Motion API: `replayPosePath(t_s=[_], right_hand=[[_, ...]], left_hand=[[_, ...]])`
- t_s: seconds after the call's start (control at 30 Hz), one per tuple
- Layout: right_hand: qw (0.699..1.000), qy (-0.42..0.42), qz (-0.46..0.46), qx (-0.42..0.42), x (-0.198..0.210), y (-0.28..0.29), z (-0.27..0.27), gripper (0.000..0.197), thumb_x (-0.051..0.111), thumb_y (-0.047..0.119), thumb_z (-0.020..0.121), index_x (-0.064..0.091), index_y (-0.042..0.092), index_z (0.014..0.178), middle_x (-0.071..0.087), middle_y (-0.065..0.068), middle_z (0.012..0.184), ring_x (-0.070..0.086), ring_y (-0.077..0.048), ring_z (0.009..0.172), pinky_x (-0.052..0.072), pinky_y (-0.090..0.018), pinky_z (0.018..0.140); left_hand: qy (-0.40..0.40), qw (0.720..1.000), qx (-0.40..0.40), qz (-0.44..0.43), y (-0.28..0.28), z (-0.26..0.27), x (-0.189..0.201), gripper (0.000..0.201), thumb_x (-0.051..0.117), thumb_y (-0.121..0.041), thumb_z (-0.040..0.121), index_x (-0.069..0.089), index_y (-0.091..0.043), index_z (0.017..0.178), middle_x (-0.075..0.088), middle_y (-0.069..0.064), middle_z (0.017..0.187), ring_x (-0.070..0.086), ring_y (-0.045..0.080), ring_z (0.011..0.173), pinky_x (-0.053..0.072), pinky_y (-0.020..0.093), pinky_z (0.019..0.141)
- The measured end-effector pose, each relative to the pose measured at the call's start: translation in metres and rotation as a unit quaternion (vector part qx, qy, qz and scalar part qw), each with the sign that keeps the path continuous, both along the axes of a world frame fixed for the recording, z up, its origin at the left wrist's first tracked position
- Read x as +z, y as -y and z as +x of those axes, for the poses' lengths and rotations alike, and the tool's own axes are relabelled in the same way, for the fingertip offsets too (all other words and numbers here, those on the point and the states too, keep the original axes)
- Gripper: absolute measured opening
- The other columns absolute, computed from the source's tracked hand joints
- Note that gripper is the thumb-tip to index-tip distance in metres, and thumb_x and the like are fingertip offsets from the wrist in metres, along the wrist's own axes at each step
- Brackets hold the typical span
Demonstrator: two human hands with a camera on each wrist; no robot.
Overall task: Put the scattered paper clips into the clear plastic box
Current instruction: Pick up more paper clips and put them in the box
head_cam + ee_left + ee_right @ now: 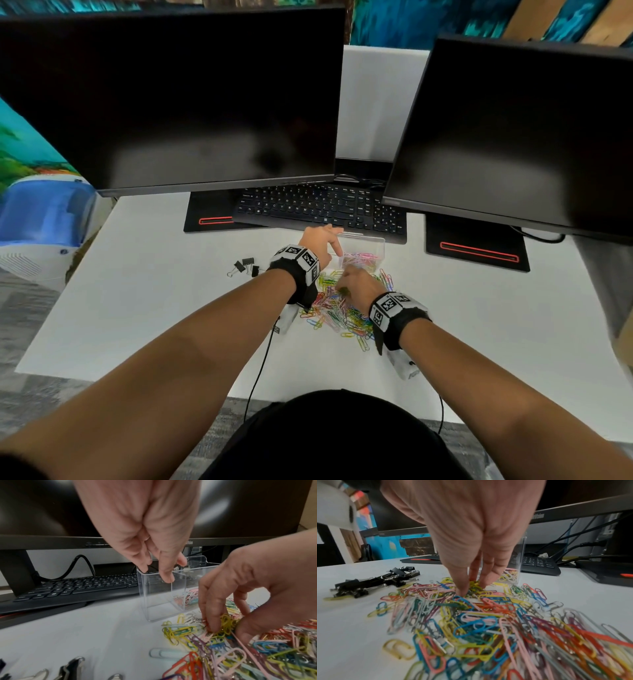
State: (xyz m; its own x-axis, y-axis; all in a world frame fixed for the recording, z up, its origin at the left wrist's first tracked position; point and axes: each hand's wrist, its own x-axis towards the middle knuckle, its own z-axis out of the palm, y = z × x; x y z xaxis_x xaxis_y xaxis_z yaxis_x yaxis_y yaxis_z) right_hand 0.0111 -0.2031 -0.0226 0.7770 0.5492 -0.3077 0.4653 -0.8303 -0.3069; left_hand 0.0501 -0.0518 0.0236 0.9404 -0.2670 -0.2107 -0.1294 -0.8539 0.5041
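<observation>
A heap of coloured paper clips (pixel 342 315) (pixel 488 622) lies on the white desk in front of me. Just behind it stands the clear plastic box (pixel 373 243) (pixel 157 601), upright, with some pink and pastel clips (pixel 188 599) at its bottom. My left hand (pixel 322 240) (pixel 163 569) reaches the box's left rim, its fingers fairly straight and touching the top edge. My right hand (pixel 352 284) (pixel 471 586) is down in the far side of the heap. Its fingers and thumb pinch a clump of yellow clips (pixel 224 624).
Black binder clips (pixel 245 267) (pixel 376 582) lie left of the heap. A black keyboard (pixel 322 209) sits right behind the box, under two dark monitors (pixel 171 102) (pixel 513 137) on black bases. The desk's near edge (pixel 137 383) runs by my body.
</observation>
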Motion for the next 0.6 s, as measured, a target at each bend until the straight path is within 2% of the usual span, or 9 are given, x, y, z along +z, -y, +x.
replayPosePath(t_s=[0.07,0.17,0.33,0.43,0.6], right_hand=[[1.000,-0.005,0.010,-0.026,0.001,0.000,0.001,0.024,0.058,-0.007,0.079,0.070,0.004,0.096,0.053,-0.016,0.119,0.059,-0.033,0.102,0.049,-0.031,0.078],[0.998,-0.015,0.028,-0.054,0.001,0.002,0.001,0.018,0.054,-0.011,0.074,0.066,0.002,0.079,0.054,-0.011,0.094,0.061,-0.031,0.090,0.043,-0.027,0.070],[0.988,0.008,0.103,-0.118,0.006,0.016,0.003,0.016,0.057,-0.006,0.076,0.069,0.006,0.075,0.070,-0.007,0.086,0.062,-0.021,0.081,0.052,-0.030,0.079],[0.976,0.031,0.151,-0.156,0.020,0.023,0.004,0.016,0.057,-0.003,0.078,0.066,0.009,0.074,0.069,-0.005,0.084,0.056,-0.014,0.072,0.048,-0.023,0.073],[0.947,0.070,0.230,-0.215,0.051,0.026,0.013,0.010,0.060,0.001,0.083,0.066,0.009,0.081,0.064,0.000,0.081,0.056,-0.014,0.070,0.047,-0.022,0.069]], left_hand=[[-0.010,1.000,-0.001,0.003,0.000,0.000,-0.001,0.031,0.057,0.009,0.080,0.074,-0.013,0.093,0.041,-0.004,0.148,0.026,0.010,0.143,0.012,0.029,0.119],[-0.015,1.000,0.002,0.004,-0.001,-0.001,-0.003,0.031,0.057,0.009,0.080,0.074,-0.015,0.091,0.040,-0.005,0.148,0.025,0.010,0.143,0.011,0.030,0.119],[-0.017,1.000,0.006,-0.002,-0.001,0.000,-0.005,0.029,0.060,0.008,0.080,0.074,-0.014,0.090,0.041,-0.004,0.148,0.026,0.010,0.143,0.012,0.034,0.120],[-0.018,1.000,0.002,-0.002,-0.001,-0.001,-0.004,0.029,0.059,0.009,0.079,0.074,-0.014,0.091,0.041,-0.004,0.148,0.025,0.011,0.143,0.010,0.035,0.120],[-0.022,0.999,-0.010,0.026,0.000,0.000,0.004,0.037,0.056,0.012,0.078,0.073,-0.015,0.098,0.039,-0.003,0.149,0.025,0.013,0.143,0.011,0.032,0.117]])
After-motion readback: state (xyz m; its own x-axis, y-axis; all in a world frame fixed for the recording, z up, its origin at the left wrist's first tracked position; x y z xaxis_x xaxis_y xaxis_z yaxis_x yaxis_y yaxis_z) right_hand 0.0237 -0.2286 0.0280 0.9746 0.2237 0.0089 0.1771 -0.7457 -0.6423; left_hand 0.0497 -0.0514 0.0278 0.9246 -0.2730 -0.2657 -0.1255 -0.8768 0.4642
